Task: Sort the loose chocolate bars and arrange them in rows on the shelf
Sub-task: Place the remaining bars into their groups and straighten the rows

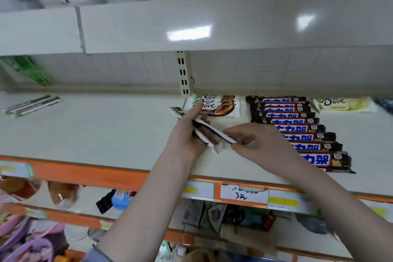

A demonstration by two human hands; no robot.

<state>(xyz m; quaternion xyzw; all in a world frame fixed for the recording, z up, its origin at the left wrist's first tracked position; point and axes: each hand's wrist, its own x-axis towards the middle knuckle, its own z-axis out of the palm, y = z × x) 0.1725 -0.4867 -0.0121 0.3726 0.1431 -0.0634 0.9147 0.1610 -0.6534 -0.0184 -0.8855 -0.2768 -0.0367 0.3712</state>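
Gripping a fanned bunch of chocolate bars (204,132) in left hand (187,134) over shelf (95,130). Pinching the bunch's lower end (white-edged wrapper) with right hand (253,140).

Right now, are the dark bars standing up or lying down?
Lying down. The dark bars lie flat on the shelf, overlapped in one row.

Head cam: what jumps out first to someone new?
The two hands at centre: the left hand grips a bundle of white-wrapped bars while the right hand pinches its near end. Just right of them, a long row of dark chocolate bars runs from the back of the shelf toward its front edge. Behind the hands lies a small stack of Dove bars.
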